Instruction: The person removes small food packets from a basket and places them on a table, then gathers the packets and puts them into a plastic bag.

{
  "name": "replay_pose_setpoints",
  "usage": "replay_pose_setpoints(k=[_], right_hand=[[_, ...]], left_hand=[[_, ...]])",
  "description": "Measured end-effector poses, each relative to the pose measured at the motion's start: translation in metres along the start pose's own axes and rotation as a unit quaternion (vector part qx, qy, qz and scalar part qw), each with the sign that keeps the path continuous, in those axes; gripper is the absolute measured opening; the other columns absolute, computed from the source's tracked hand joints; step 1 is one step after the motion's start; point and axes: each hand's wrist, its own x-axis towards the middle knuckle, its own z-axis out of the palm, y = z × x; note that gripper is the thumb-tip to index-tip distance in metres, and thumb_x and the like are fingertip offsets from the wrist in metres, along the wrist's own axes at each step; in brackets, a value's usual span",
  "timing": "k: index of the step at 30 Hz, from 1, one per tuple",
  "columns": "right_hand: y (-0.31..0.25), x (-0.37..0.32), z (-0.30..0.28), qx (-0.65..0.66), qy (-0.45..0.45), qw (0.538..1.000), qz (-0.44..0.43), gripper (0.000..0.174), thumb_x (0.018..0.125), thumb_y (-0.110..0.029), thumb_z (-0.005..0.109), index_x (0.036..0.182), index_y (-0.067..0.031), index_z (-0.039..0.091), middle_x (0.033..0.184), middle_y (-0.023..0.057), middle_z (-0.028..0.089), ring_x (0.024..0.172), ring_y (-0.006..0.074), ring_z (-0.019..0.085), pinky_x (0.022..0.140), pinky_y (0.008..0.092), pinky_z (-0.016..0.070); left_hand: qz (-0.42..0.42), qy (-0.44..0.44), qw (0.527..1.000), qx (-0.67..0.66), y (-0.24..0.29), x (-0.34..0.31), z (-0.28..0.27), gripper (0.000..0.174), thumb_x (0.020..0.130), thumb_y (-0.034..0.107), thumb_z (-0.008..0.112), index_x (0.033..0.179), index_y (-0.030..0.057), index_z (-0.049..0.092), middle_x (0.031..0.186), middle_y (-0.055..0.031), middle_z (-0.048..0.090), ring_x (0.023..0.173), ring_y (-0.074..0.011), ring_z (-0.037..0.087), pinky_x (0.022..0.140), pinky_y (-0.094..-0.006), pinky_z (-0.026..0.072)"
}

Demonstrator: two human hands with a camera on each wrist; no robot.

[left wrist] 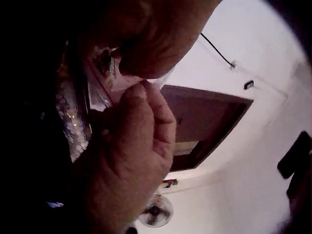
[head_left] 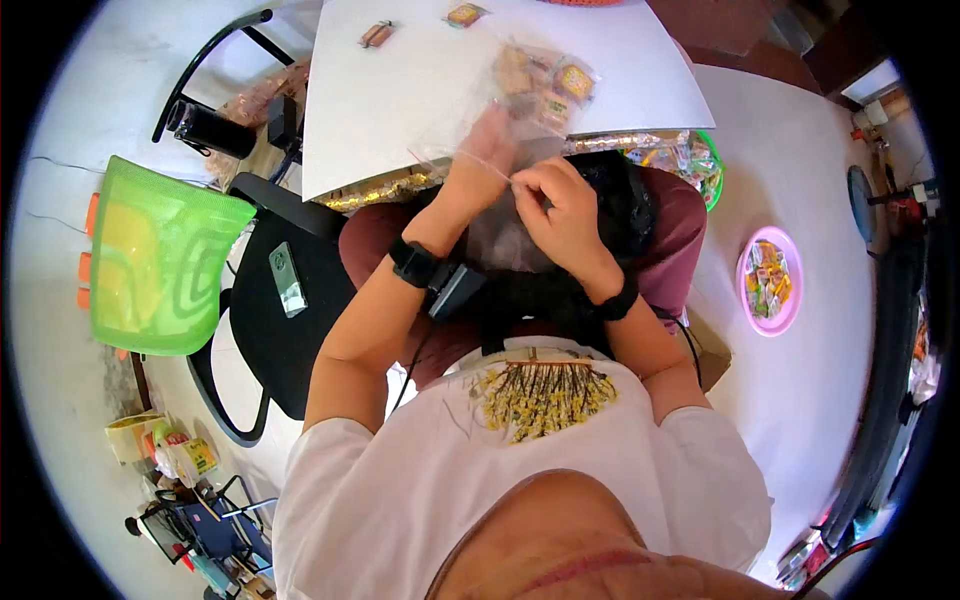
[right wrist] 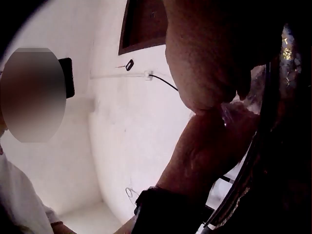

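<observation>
A clear plastic bag [head_left: 480,88] with a red strip along its mouth lies at the table's front edge. Several small wrapped snacks [head_left: 574,82] show through its far end. My left hand [head_left: 488,150] reaches into the bag, the red strip crossing over its wrist; its fingertips blur among the snacks, so I cannot tell how they close. With thumb and forefinger my right hand [head_left: 558,208] pinches the bag's mouth at the strip. In the left wrist view, the right hand [left wrist: 134,151] grips the bag's edge just below the left hand [left wrist: 161,39].
Two loose wrapped snacks, one brown [head_left: 376,35] and one yellowish [head_left: 464,15], lie on the white table [head_left: 370,110]. A green basket [head_left: 716,170] of packets stands beside the table, a pink basin [head_left: 797,290] on the floor. A phone [head_left: 288,280] rests on the black chair [head_left: 255,340].
</observation>
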Motion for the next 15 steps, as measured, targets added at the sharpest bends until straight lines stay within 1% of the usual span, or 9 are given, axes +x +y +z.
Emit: replay_pose_setpoints(k=[1,2,3,5,7,8,10,12,15], right_hand=[[0.0,-0.001,0.001,0.013,0.0,1.0,0.007,0.012,0.075,0.006,0.063,0.083,-0.0013,0.062,0.076,0.0079,0.056,0.06,0.0159,0.055,0.053,0.0252,0.0438],[0.001,-0.002,0.003,0.025,0.0,1.0,0.014,0.012,0.075,0.007,0.063,0.083,-0.0011,0.062,0.076,0.008,0.056,0.06,0.0161,0.055,0.053,0.0253,0.0436],[0.002,-0.002,0.004,0.038,0.0,0.999,0.021,0.012,0.074,0.007,0.063,0.083,-0.001,0.062,0.076,0.0082,0.056,0.06,0.0163,0.055,0.053,0.0254,0.0435],[0.005,-0.003,0.004,0.026,-0.015,0.999,0.022,0.011,0.075,0.005,0.063,0.083,-0.0013,0.062,0.077,0.0096,0.057,0.062,0.02,0.056,0.054,0.0272,0.0444],[0.007,-0.005,0.004,0.039,-0.02,0.998,0.043,0.01,0.075,0.002,0.064,0.084,-0.0024,0.062,0.077,0.0117,0.058,0.064,0.0271,0.058,0.055,0.032,0.0459],[0.008,-0.005,0.003,0.042,-0.02,0.998,0.041,0.01,0.075,0.003,0.064,0.084,-0.0023,0.062,0.077,0.0116,0.058,0.064,0.0268,0.058,0.055,0.0319,0.0458],[0.009,-0.002,-0.002,0.047,-0.019,0.998,0.037,0.011,0.075,0.003,0.065,0.084,-0.0023,0.062,0.076,0.0115,0.058,0.063,0.0264,0.058,0.055,0.0318,0.0457],[0.014,0.0,-0.007,0.047,-0.007,0.999,0.024,0.012,0.074,0.004,0.065,0.085,-0.0021,0.062,0.076,0.011,0.058,0.062,0.0251,0.057,0.054,0.0309,0.0458],[0.018,0.002,-0.013,0.058,0.011,0.998,0.032,0.013,0.074,0.005,0.065,0.085,-0.0022,0.062,0.076,0.0101,0.058,0.061,0.0233,0.057,0.054,0.0294,0.0459]], left_hand=[[0.062,-0.005,0.997,0.041,-0.001,0.002,-0.003,0.032,0.083,0.013,0.052,0.111,-0.0026,0.056,0.109,-0.0208,0.055,0.11,-0.0344,0.048,0.104,-0.0452,0.0311],[0.158,-0.077,0.958,0.225,-0.005,0.005,-0.013,0.034,0.084,0.013,0.052,0.113,-0.004,0.054,0.112,-0.0234,0.053,0.111,-0.0353,0.048,0.103,-0.0456,0.0316],[0.247,-0.147,0.872,0.397,-0.008,0.01,-0.02,0.036,0.084,0.012,0.051,0.115,-0.0053,0.053,0.114,-0.026,0.051,0.111,-0.0362,0.047,0.103,-0.046,0.0321],[0.196,-0.193,0.844,0.46,0.029,0.023,-0.032,0.035,0.082,0.013,0.054,0.111,-0.0073,0.053,0.118,-0.0282,0.049,0.111,-0.0378,0.048,0.099,-0.0458,0.0357],[0.118,-0.169,0.887,0.413,0.04,0.021,-0.033,0.034,0.08,0.013,0.056,0.107,-0.0083,0.054,0.117,-0.0287,0.049,0.11,-0.0387,0.048,0.095,-0.0449,0.0393],[0.066,-0.121,0.934,0.33,0.035,0.016,-0.029,0.033,0.079,0.013,0.057,0.104,-0.0084,0.055,0.114,-0.0282,0.051,0.11,-0.0388,0.048,0.093,-0.0441,0.041],[0.029,-0.135,0.963,0.233,0.038,0.011,-0.031,0.035,0.08,0.011,0.058,0.109,-0.0082,0.053,0.115,-0.0278,0.052,0.11,-0.0403,0.048,0.092,-0.0432,0.0423],[0.059,-0.264,0.939,0.211,0.057,0.01,-0.058,0.045,0.083,0.01,0.057,0.124,-0.0076,0.045,0.121,-0.0283,0.05,0.113,-0.0432,0.047,0.093,-0.0427,0.0413],[0.01,-0.46,0.886,0.052,0.095,0.032,-0.103,0.03,0.085,0.01,0.059,0.112,-0.0013,0.058,0.103,-0.0223,0.062,0.099,-0.0369,0.059,0.085,-0.0409,0.0467]])
